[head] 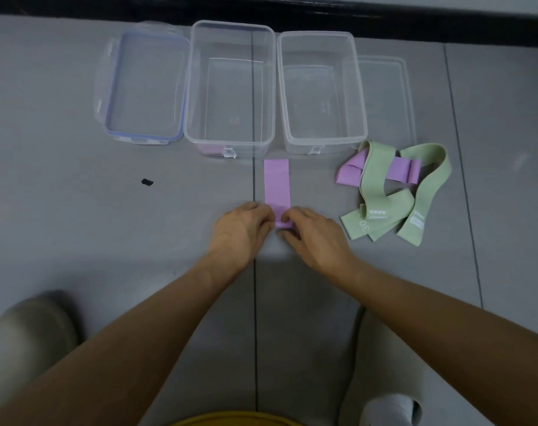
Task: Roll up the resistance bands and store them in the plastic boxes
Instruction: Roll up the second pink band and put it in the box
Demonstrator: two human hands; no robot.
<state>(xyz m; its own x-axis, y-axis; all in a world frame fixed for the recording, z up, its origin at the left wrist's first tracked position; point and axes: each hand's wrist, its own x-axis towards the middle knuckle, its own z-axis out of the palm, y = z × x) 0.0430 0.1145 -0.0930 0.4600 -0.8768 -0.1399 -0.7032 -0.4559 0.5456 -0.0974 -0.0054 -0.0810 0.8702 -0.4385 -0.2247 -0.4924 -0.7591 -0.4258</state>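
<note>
A pink resistance band [276,186] lies flat on the grey floor, stretched away from me toward the boxes. My left hand [243,229] and my right hand [310,235] both pinch its near end, which is curled into a small roll between my fingertips. Two clear plastic boxes stand open beyond it: the left box [197,87] has something pink showing at its near bottom corner, and the right box [361,93] holds nothing I can see. A tangle of green bands [381,192] and another pink band [406,169] lies to the right.
A clear lid with a blue seal [144,87] lies left of the boxes; a second clear lid [387,96] lies right of them. A black mark [147,182] is on the floor. My feet [28,336] are at the bottom corners.
</note>
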